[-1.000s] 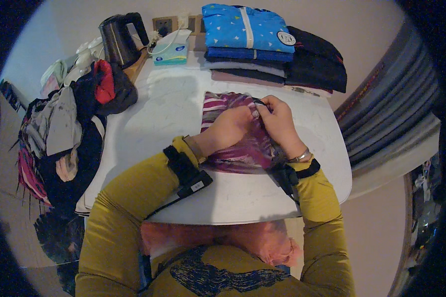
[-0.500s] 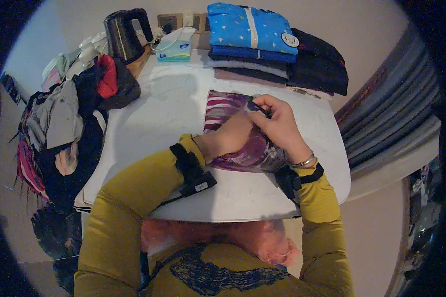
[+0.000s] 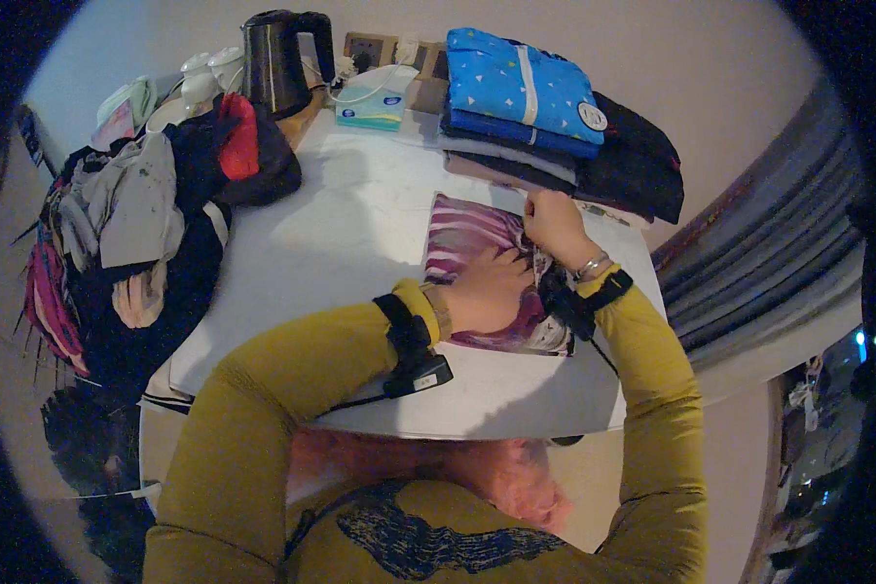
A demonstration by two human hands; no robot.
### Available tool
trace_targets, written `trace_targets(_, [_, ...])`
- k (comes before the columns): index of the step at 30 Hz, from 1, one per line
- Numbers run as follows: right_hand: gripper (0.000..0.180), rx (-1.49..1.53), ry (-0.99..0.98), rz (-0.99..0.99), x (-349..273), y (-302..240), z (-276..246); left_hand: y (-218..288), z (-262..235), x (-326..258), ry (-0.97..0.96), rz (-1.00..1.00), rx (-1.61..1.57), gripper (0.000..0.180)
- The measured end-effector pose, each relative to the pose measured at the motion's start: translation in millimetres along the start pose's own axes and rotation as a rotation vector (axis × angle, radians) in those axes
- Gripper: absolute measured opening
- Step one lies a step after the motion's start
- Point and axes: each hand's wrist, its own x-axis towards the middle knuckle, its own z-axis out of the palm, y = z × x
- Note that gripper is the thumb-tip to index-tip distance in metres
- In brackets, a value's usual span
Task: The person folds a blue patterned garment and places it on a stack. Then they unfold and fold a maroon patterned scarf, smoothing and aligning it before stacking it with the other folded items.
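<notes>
On the white table, a purple patterned garment lies flat and partly folded. The left hand presses open on its middle; the right hand pinches its far edge. Folding looks underway; next, that pinched edge needs aligning.

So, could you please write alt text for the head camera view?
Both hands press a folded purple-and-white striped garment on a white table: left hand flat on it, right hand at its far edge. Behind lies a stack of folded clothes; at left, a heap of loose clothes.
</notes>
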Motion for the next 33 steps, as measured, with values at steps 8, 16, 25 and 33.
trace_targets(8, [0.021, 0.561, -0.153, 0.164, 29.2, 8.8, -15.1, -5.1, 23.7, 1.4, 0.262, 0.05, 0.043, 0.044])
trace_targets(16, [0.031, 0.271, -0.457, 0.071, 21.3, -2.3, -60.9, -6.0, 34.4, 2.1, 0.336, 0.051, 0.06, 0.043])
trace_targets(25, [0.029, -0.101, -0.057, -0.039, 29.4, -7.0, -4.2, 10.8, 32.9, -2.6, 0.32, 0.021, 0.145, 0.043])
trace_targets(33, [0.036, 0.316, -0.05, 0.062, 56.7, -46.7, 5.7, 18.4, 14.7, -13.9, 0.199, 0.076, 0.098, 0.034])
